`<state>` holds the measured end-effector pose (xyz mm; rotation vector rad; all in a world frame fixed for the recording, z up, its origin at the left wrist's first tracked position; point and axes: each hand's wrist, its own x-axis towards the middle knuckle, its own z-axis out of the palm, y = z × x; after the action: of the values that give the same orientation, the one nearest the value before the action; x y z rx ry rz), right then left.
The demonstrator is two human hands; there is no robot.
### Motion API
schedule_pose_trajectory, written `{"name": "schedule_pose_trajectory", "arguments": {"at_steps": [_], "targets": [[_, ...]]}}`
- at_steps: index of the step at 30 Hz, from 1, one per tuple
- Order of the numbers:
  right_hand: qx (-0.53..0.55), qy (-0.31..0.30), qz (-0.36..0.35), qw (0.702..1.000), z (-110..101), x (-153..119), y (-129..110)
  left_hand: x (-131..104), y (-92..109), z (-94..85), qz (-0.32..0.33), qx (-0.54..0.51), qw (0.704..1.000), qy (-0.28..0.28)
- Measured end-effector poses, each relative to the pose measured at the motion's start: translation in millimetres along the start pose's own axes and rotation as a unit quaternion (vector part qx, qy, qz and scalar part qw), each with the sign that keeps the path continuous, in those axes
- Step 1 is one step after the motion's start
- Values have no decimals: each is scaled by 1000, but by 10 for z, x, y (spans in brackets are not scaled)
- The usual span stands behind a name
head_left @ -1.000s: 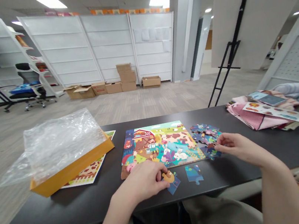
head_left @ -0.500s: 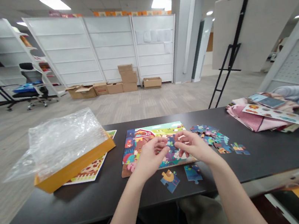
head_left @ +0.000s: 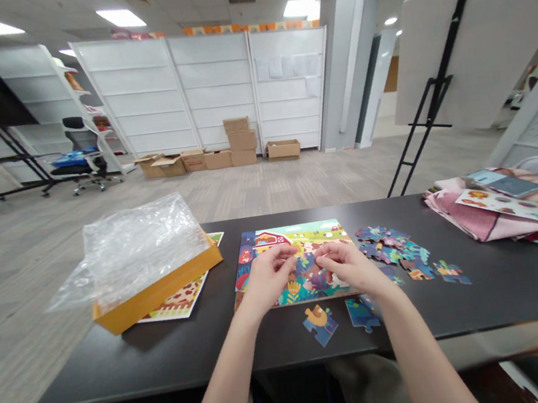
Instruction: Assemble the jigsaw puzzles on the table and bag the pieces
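Observation:
A colourful jigsaw puzzle board [head_left: 298, 231] with a red barn and farm picture lies flat on the black table. Over its middle, my left hand [head_left: 274, 275] and my right hand [head_left: 341, 263] face each other with curled fingers. Between their fingertips is a dark blue puzzle piece [head_left: 306, 262], pinched from both sides; its outline blends with the picture beneath. Two loose pieces lie near the table's front edge: one with an orange shape [head_left: 320, 322] and a blue one [head_left: 361, 313], partly behind my right wrist. To the right is a heap of puzzle pieces [head_left: 392, 247].
A yellow box [head_left: 161, 288] with clear plastic wrap [head_left: 143, 240] rests on printed sheets [head_left: 187, 298] at the left. Folded cloths [head_left: 474, 218], a phone [head_left: 514, 184] and a sticker sheet [head_left: 513, 209] are at the right. Cardboard boxes [head_left: 240, 142] stand along the far shelves.
The view has shifted, so everything appears further right. My hands have come slightly lower and nearer to the board, still close together around the piece.

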<state>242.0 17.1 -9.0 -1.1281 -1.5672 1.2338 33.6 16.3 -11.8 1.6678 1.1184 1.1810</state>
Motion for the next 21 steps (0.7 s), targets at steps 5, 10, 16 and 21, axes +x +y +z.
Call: {"name": "schedule_pose_trajectory", "arguments": {"at_steps": [5, 10, 16, 21], "targets": [[-18, 22, 4, 1000, -22, 33, 66, 10, -78, 6, -3, -8, 1000, -30], [-20, 39, 2, 999, -3, 31, 28, 15, -85, 33, 53, 26, 997, -50], [-12, 44, -21, 999, 81, 16, -33, 216, 39, -136, 11, -40, 996, -73], [0, 100, -24, 995, 20, -13, -83, 406, -105, -534, -23, 53, 993, 102]]}}
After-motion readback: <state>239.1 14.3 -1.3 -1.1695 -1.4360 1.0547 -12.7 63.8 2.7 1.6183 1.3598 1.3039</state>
